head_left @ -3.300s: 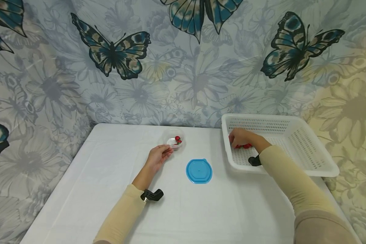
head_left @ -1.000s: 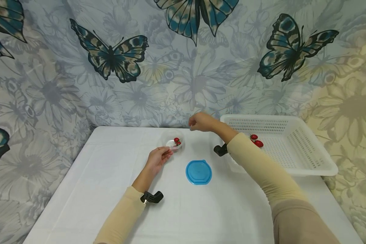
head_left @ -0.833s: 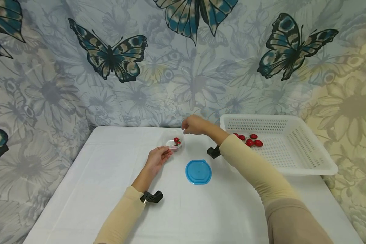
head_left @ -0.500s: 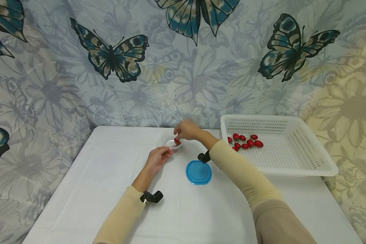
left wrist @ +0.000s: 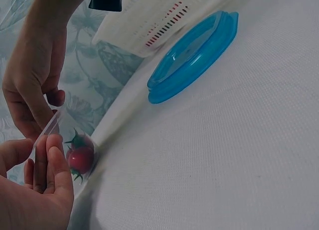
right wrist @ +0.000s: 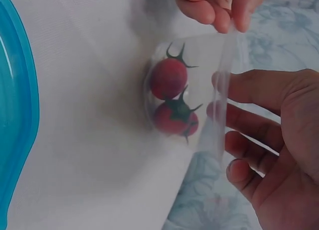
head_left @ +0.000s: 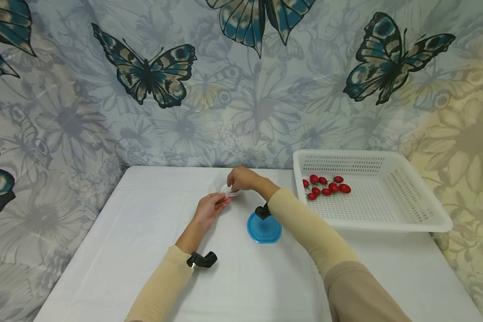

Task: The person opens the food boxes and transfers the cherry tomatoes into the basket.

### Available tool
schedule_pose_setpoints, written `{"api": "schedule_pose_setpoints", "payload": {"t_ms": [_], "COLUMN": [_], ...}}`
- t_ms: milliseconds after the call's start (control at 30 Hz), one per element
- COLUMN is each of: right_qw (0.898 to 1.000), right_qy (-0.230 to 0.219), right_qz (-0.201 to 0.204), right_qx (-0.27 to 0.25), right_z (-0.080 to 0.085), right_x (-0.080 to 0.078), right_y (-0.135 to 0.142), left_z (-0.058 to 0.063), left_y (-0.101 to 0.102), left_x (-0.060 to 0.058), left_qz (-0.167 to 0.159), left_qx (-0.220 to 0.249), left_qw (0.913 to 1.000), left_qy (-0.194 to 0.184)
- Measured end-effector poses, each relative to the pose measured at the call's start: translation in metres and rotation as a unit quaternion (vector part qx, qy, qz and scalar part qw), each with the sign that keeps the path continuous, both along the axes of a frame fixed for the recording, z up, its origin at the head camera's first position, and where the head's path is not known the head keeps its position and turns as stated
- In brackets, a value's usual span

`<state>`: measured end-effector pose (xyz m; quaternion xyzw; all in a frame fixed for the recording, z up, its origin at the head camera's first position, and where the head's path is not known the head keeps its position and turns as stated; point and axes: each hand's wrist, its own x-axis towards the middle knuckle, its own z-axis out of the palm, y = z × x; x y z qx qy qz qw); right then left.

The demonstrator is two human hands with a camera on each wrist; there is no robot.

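My left hand (head_left: 209, 210) pinches the near rim of a small clear plastic container (right wrist: 207, 55) between thumb and fingers. Over its mouth is my right hand (head_left: 243, 178), palm down, with the fingertips dipping inside the rim. In the right wrist view those fingers stand loosely apart with nothing between them. Cherry tomatoes (right wrist: 169, 79) with green stems lie at the bottom of the container, below the fingertips. From the head view, the right hand hides most of the container and its contents. A blue round lid (head_left: 264, 233) lies on the table just nearer than the container.
To the right stands a white perforated basket (head_left: 386, 225) with several cherry tomatoes (head_left: 333, 187) in its left part. A white cloth covers the table (head_left: 137, 232). Behind it hangs a butterfly-print curtain (head_left: 261, 107). A black wrist camera (head_left: 262, 211) overlaps the lid in the head view.
My right hand has left the basket and travelled left, then lowered into the container's mouth, its fingers now loose. My left hand has stayed at the container's rim.
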<state>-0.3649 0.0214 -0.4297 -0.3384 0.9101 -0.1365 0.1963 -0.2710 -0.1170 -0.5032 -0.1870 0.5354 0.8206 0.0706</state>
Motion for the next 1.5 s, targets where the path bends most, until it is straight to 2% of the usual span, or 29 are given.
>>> {"api": "schedule_pose_setpoints", "payload": {"t_ms": [300,467,767,1067,1267,1500], "right_qw": [0.996,0.992,0.991,0.990,0.994,0.996], "right_qy": [0.044,0.065,0.082,0.060,0.042,0.043], "right_qz": [0.040,0.047,0.045,0.069,0.054,0.053], "right_qx": [0.069,0.094,0.098,0.106,0.089,0.062], "right_z": [-0.008,-0.010,-0.011,-0.019,-0.022,-0.021], "right_x": [-0.002,-0.001,-0.002,-0.006,-0.007,-0.009], "right_y": [-0.009,-0.014,-0.019,-0.023,-0.024,-0.022], "left_z": [0.000,0.001,0.004,0.000,-0.001,-0.001], "left_y": [-0.001,-0.001,-0.004,-0.004,-0.005,-0.004], "left_x": [0.000,0.000,-0.002,0.000,0.000,-0.001], "left_qz": [-0.005,-0.007,-0.007,-0.012,-0.008,-0.006], "left_qx": [0.000,0.004,-0.004,-0.008,-0.009,-0.005], "left_qw": [1.0000,1.0000,1.0000,0.9999,0.9999,1.0000], "left_qy": [-0.001,-0.003,0.003,-0.005,-0.003,0.000]}}
